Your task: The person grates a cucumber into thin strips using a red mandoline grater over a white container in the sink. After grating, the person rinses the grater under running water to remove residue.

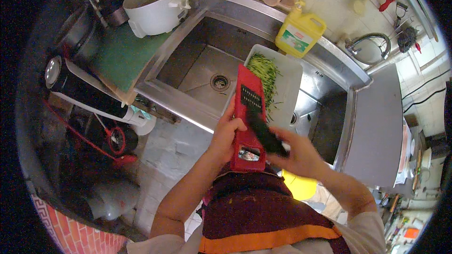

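Observation:
My left hand (227,135) grips the edge of a red grater (247,127), which slants over the front of a white plastic tub (291,67). In my right hand (296,151) is a long dark green vegetable (266,132), perhaps a cucumber, somewhat blurred. Its far end lies on the grater near the black toothed blade plate (251,97). Green shreds (265,74) are heaped along the left side of the tub, partly hidden behind the grater. The tub rests across the middle of a double steel sink (197,65).
A yellow pump jug (300,35) stands behind the tub. To the left, a white pot (155,7) sits by a green board (123,56). A faucet (369,44) rises at the back right, beside a grey panel (374,123). A yellow container (299,185) is low beside my apron.

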The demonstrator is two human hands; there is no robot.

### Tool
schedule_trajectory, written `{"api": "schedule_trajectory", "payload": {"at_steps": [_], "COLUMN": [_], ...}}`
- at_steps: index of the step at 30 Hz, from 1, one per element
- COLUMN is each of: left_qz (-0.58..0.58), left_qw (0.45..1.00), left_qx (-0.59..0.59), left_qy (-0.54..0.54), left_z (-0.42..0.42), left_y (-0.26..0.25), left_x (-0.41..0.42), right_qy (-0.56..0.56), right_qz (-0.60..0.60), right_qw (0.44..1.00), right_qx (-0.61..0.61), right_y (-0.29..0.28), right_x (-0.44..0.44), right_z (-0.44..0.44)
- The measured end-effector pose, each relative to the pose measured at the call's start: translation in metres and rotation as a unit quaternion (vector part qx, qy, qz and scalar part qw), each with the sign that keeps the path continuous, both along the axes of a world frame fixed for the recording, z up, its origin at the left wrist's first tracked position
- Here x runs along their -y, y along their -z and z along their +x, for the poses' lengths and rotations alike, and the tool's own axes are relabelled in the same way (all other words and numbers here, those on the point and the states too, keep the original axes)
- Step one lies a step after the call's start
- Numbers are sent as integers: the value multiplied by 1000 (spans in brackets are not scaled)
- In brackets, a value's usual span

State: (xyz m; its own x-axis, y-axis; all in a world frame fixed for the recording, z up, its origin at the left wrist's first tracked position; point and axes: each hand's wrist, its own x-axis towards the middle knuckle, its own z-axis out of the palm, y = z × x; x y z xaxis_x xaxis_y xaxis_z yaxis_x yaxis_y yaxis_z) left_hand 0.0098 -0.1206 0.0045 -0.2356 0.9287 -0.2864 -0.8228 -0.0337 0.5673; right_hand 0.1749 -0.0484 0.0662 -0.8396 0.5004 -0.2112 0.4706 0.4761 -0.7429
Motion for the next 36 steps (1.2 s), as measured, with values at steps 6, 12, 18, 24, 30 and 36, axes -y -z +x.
{"api": "schedule_trajectory", "payload": {"at_steps": [6, 12, 18, 24, 30, 36], "left_qz": [-39, -24, -71, -32, -20, -61], "left_qw": [997, 1000, 995, 999, 999, 997], "left_qx": [-43, 1, -36, 2, 11, -22], "left_qy": [52, 10, 60, 28, 29, 42], "left_z": [14, 5, 9, 5, 4, 9], "left_y": [-1, -2, -6, 6, -3, -3], "left_x": [4, 9, 16, 17, 19, 21], "right_qy": [109, -14, 94, 17, 15, 91], "right_qz": [12, 97, 56, 81, 151, -40], "right_qw": [993, 995, 994, 997, 988, 991], "right_qx": [32, -35, 18, -13, 13, 85], "right_y": [15, 7, 24, 10, 29, 31], "right_x": [-43, 12, -48, 3, -14, -48], "right_z": [-41, 0, -53, -23, -26, -62]}}
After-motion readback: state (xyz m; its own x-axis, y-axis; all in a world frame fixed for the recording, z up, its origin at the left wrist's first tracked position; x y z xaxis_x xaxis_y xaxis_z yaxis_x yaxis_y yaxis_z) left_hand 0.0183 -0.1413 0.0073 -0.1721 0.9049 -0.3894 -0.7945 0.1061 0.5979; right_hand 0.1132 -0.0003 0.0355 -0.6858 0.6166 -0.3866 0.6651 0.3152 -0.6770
